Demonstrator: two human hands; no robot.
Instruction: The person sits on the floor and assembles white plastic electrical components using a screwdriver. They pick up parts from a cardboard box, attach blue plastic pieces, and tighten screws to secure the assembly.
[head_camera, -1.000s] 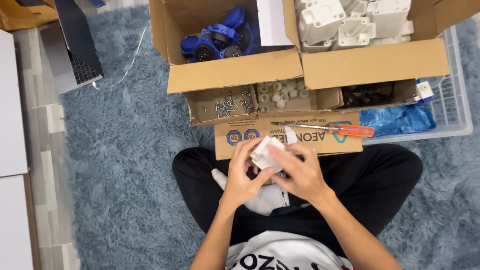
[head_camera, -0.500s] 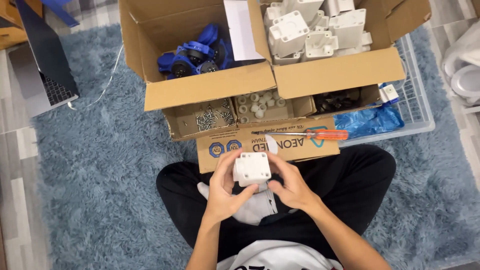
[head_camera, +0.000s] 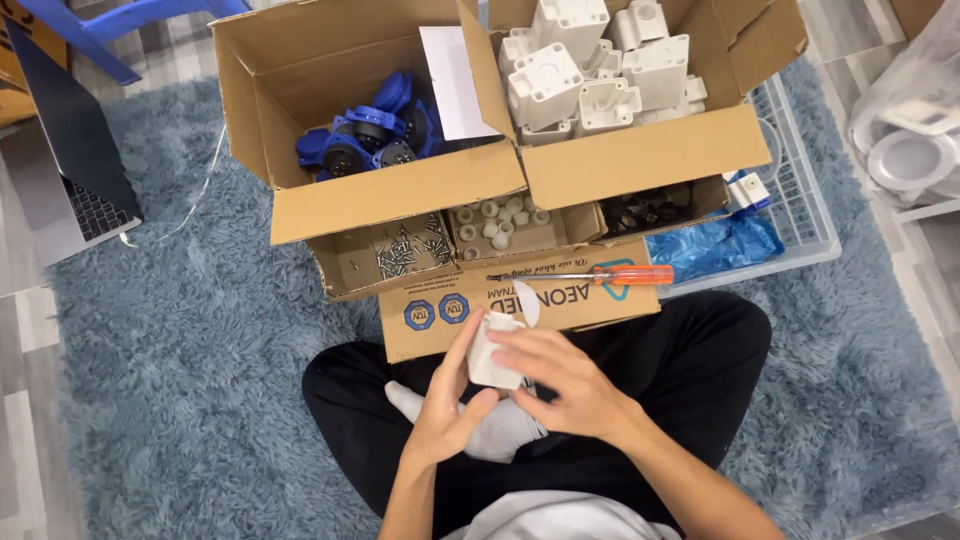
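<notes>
Between the two hands, over the person's crossed legs, sits a small white plastic box (head_camera: 492, 352), smooth and blocky, its long axis running roughly away from the body and tilted a little to the left. Left hand (head_camera: 450, 405) cups it from below and from the left, thumb bent against its near end and fingers up along its side; right hand (head_camera: 560, 385) lies over its right face, fingers fairly straight and close together, pressing it (how far the fingertips wrap round cannot be told). Just beyond the hands a screwdriver (head_camera: 585, 274) with an orange handle and a thin steel shaft rests across a cardboard flap, lying crosswise with its tip toward the left. Farther out from the hands stand open cardboard boxes: one holds blue round parts (head_camera: 365, 140), another more white moulded housings (head_camera: 580, 70), and shallow trays hold metal screws (head_camera: 405, 252) and small white caps (head_camera: 497, 220). Shaggy blue-grey carpet (head_camera: 200, 340) lies underneath.
</notes>
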